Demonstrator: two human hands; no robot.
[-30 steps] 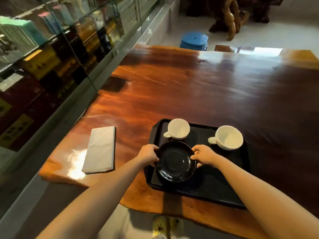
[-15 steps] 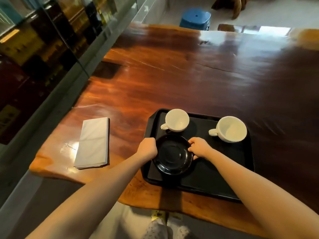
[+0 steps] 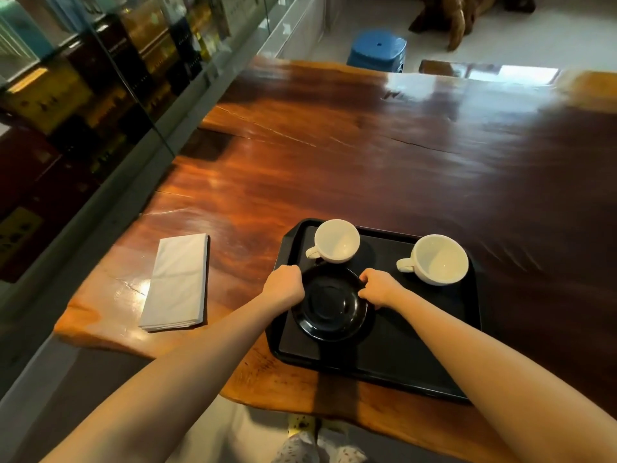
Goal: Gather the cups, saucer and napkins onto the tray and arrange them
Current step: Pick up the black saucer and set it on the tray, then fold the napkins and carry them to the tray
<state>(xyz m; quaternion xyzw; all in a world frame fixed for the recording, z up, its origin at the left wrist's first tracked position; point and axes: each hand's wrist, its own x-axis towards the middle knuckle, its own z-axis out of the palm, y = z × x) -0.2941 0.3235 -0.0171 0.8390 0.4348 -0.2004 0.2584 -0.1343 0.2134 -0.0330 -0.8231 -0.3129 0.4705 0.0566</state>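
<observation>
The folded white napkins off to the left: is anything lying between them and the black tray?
Nothing visible does. Only bare wooden table separates the folded white napkins from the black plastic tray; on the tray, its near right part is unoccupied.

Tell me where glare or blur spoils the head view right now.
Head view: bright glare on the table's far edge and a smaller hot spot left of the napkins; smear blurs the wood right of the tray; wide-angle bending curves the shelf; cups, saucer and both hands stay sharp.
</observation>
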